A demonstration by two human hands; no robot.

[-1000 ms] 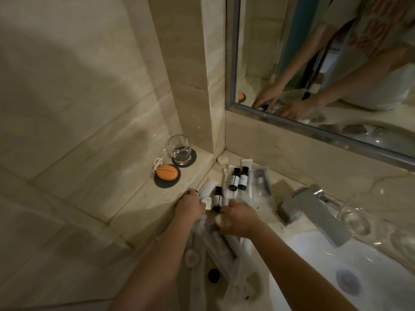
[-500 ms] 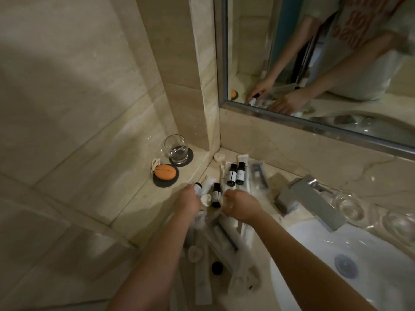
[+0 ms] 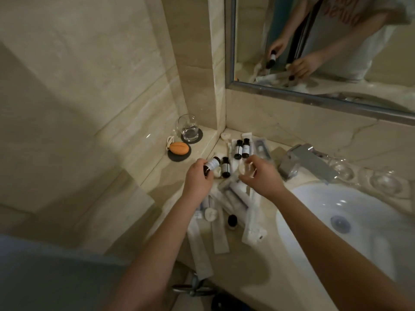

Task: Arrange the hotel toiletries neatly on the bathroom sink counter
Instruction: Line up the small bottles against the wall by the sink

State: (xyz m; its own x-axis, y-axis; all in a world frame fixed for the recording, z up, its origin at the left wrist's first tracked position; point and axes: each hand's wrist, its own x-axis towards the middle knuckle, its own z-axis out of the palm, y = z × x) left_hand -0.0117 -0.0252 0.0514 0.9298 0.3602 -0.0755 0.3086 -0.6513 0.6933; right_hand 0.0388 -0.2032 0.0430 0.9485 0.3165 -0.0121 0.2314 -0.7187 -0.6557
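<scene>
In left fingers point(image 3: 207, 173): bottle point(image 3: 211, 164).

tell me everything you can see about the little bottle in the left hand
The small dark bottle has a white label around its body and a dark cap pointing up toward the back wall. It looks like brown glass or plastic. The left hand grips its lower end, holding it tilted and lifted above the counter, beside another dark bottle there.
</scene>
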